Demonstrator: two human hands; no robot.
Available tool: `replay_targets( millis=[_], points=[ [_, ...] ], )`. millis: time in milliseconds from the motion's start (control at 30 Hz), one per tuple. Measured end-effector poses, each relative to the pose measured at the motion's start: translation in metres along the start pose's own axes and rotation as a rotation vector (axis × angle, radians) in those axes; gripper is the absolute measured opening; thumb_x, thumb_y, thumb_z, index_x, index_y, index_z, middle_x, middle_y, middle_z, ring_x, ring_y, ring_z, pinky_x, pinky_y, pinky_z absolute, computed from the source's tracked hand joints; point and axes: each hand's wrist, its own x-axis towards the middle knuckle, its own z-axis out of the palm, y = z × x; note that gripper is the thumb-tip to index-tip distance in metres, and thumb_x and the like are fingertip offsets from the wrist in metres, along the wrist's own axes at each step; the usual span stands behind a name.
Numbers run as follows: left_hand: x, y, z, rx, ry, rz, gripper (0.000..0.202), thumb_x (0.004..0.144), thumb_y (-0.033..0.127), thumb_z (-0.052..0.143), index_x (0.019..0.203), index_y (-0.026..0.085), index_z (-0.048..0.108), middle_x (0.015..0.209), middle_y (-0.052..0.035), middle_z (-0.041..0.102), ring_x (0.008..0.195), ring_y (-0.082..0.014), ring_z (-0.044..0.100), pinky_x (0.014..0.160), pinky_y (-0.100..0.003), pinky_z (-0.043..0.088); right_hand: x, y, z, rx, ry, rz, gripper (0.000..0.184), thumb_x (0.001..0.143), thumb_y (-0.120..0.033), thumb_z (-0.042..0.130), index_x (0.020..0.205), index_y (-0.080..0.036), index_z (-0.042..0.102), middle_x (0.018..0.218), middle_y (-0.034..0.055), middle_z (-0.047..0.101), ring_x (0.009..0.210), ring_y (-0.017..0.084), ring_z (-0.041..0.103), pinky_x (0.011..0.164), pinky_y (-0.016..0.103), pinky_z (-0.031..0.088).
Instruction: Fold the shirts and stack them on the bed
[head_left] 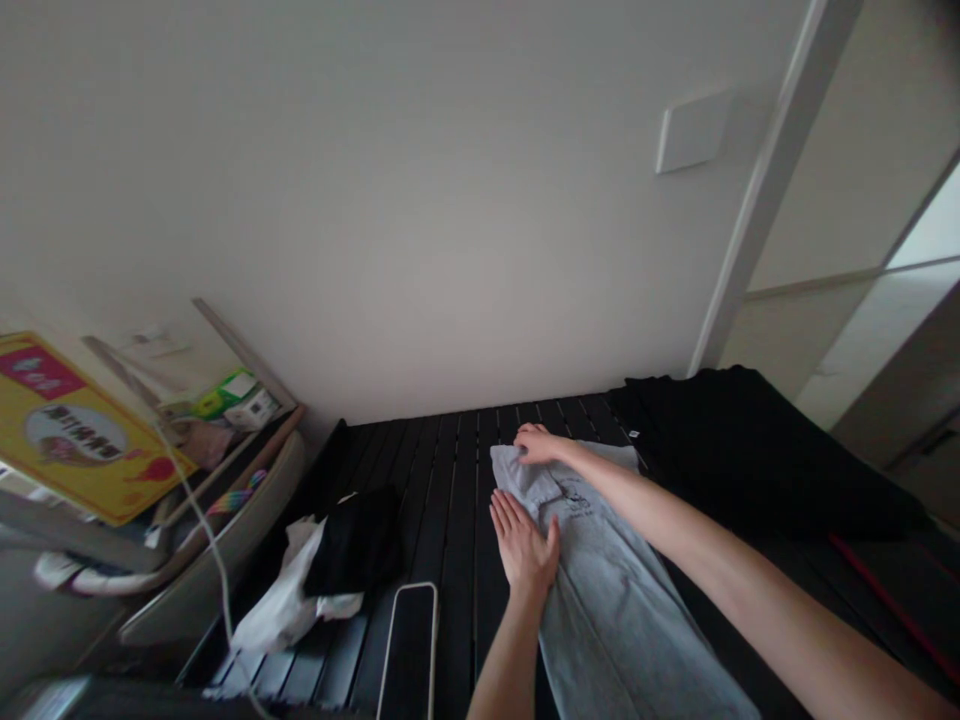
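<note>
A grey garment [615, 600] with a small dark print lies lengthwise on a black slatted surface [461, 520]. Its far left part is folded over into a flap. My left hand [525, 545] rests flat on the garment's left edge, fingers stretched and thumb apart. Farther off, my right hand [536, 443] reaches across to the garment's far end. Its fingers are bent and closed on the flap's cloth, though the fingertips are partly hidden.
Black cloth [720, 450] covers the right side. On the left are a phone [409, 650] and a bundle of black cloth [356, 540] and white cloth [281, 600]. Beyond hangs a white cable [214, 545] near a cluttered bin and a yellow package [82, 425]. A wall [450, 250] stands behind.
</note>
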Motion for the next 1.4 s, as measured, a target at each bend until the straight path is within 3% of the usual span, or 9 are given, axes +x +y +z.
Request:
replay_targets(
  millis=[200, 300, 400, 533, 700, 867, 1033, 1233, 1400],
  points=[
    [0.000, 0.005, -0.012, 0.006, -0.032, -0.002, 0.089, 0.088, 0.060, 0.033, 0.149, -0.001, 0.014, 0.156, -0.0219, 0.014, 0.144, -0.0336, 0.002, 0.119, -0.051, 0.011, -0.003, 0.002, -0.007, -0.065, 0.105, 0.060, 0.035, 0.091, -0.037, 0.057, 0.120, -0.019, 0.055, 0.122, 0.0076, 0.057, 0.103, 0.021, 0.059, 0.087, 0.042, 0.051],
    [0.000, 0.004, -0.017, -0.001, -0.057, 0.091, 0.075, 0.090, 0.056, 0.031, 0.152, 0.017, 0.014, 0.159, -0.0076, 0.011, 0.145, -0.0295, 0.002, 0.119, -0.052, 0.009, -0.021, 0.014, -0.006, -0.117, 0.250, 0.208, 0.030, 0.093, -0.026, 0.050, 0.121, -0.018, 0.055, 0.124, 0.0126, 0.056, 0.114, 0.024, 0.052, 0.096, 0.043, 0.042],
    [0.001, 0.003, -0.019, -0.024, -0.119, 0.176, 0.063, 0.092, 0.054, 0.030, 0.150, 0.031, 0.022, 0.158, 0.0026, 0.016, 0.146, -0.0277, 0.006, 0.119, -0.055, 0.006, -0.051, 0.031, 0.000, -0.164, 0.380, 0.439, 0.036, 0.092, -0.021, 0.043, 0.125, -0.011, 0.051, 0.126, 0.0249, 0.051, 0.119, 0.033, 0.046, 0.095, 0.048, 0.035],
    [0.001, 0.003, -0.020, -0.060, -0.148, 0.164, 0.062, 0.091, 0.055, 0.033, 0.149, 0.034, 0.024, 0.157, 0.0030, 0.019, 0.145, -0.0307, 0.009, 0.117, -0.059, 0.007, -0.089, 0.057, 0.012, -0.178, 0.435, 0.701, 0.044, 0.089, -0.028, 0.044, 0.125, -0.002, 0.050, 0.124, 0.0355, 0.049, 0.116, 0.043, 0.045, 0.087, 0.057, 0.034],
    [0.001, 0.004, -0.025, -0.096, -0.162, 0.168, 0.062, 0.090, 0.057, 0.037, 0.148, 0.036, 0.026, 0.157, 0.0015, 0.019, 0.145, -0.0324, 0.012, 0.117, -0.059, 0.009, -0.116, 0.085, 0.012, -0.109, 0.377, 0.800, 0.040, 0.086, -0.028, 0.052, 0.115, -0.002, 0.059, 0.115, 0.0305, 0.058, 0.114, 0.040, 0.050, 0.084, 0.047, 0.040],
    [-0.002, 0.003, -0.030, -0.180, -0.109, 0.174, 0.059, 0.094, 0.051, 0.033, 0.149, 0.029, 0.027, 0.157, -0.0021, 0.021, 0.145, -0.0268, 0.015, 0.118, -0.052, 0.009, -0.114, 0.083, -0.007, 0.009, 0.341, 0.734, 0.029, 0.089, -0.023, 0.045, 0.107, -0.007, 0.062, 0.110, 0.0258, 0.062, 0.102, 0.031, 0.061, 0.077, 0.036, 0.044],
    [-0.007, 0.000, -0.035, -0.339, 0.028, 0.079, 0.058, 0.098, 0.038, 0.028, 0.151, 0.019, 0.015, 0.154, -0.0098, 0.030, 0.140, -0.0197, 0.029, 0.116, -0.044, 0.016, -0.078, 0.031, -0.015, 0.135, 0.373, 0.542, 0.026, 0.092, -0.027, 0.045, 0.112, -0.013, 0.056, 0.100, 0.0179, 0.067, 0.095, 0.026, 0.065, 0.076, 0.032, 0.044],
    [-0.008, -0.002, -0.039, -0.380, 0.077, -0.006, 0.059, 0.097, 0.032, 0.029, 0.152, 0.021, 0.009, 0.155, -0.0087, 0.028, 0.139, -0.0173, 0.032, 0.112, -0.039, 0.023, -0.049, -0.042, 0.012, 0.321, 0.304, 0.263, 0.020, 0.093, -0.032, 0.049, 0.099, -0.018, 0.061, 0.088, 0.0068, 0.071, 0.080, 0.017, 0.068, 0.070, 0.025, 0.048],
    [-0.006, 0.001, -0.032, -0.168, 0.035, 0.034, 0.049, 0.095, 0.031, 0.033, 0.144, 0.025, 0.037, 0.155, -0.0024, 0.027, 0.144, -0.0209, 0.017, 0.114, -0.044, 0.019, -0.090, -0.050, 0.036, 0.354, 0.253, 0.089, 0.021, 0.091, -0.021, 0.047, 0.104, -0.014, 0.062, 0.101, 0.0104, 0.071, 0.096, 0.018, 0.066, 0.085, 0.028, 0.049]
  ],
)
